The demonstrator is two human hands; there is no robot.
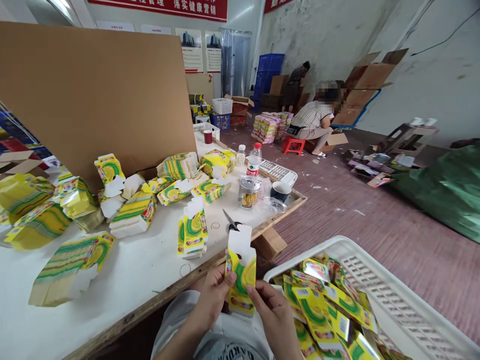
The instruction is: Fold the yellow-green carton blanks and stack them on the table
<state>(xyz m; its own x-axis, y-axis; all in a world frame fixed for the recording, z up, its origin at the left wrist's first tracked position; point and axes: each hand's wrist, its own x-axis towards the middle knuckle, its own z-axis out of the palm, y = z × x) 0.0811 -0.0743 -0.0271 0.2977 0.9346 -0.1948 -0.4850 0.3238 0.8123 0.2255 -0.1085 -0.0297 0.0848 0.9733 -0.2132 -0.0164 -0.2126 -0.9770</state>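
A yellow and green carton (pixel 240 272) with its white end flaps open stands upright between my two hands, above my lap. My left hand (pixel 214 290) pinches its left edge, thumb on the front. On the right edge, my right hand (pixel 272 307) grips it with thumb and fingers closed. Just left of it on the table lies a small stack of flat cartons (pixel 193 232). Scissors (pixel 231 221) with black handles rest behind the carton. To my right, a white plastic basket (pixel 347 244) holds many yellow-green packets (pixel 318 310).
Bundles of flat cartons (pixel 71 270) cover the left of the white table (pixel 150 265). A tall cardboard sheet (pixel 93 95) stands behind them. A water bottle (pixel 254 161), a lidded tin (pixel 249 192) and a dark cup (pixel 280 191) sit near the table's wooden edge. One person (pixel 313 117) sits beyond.
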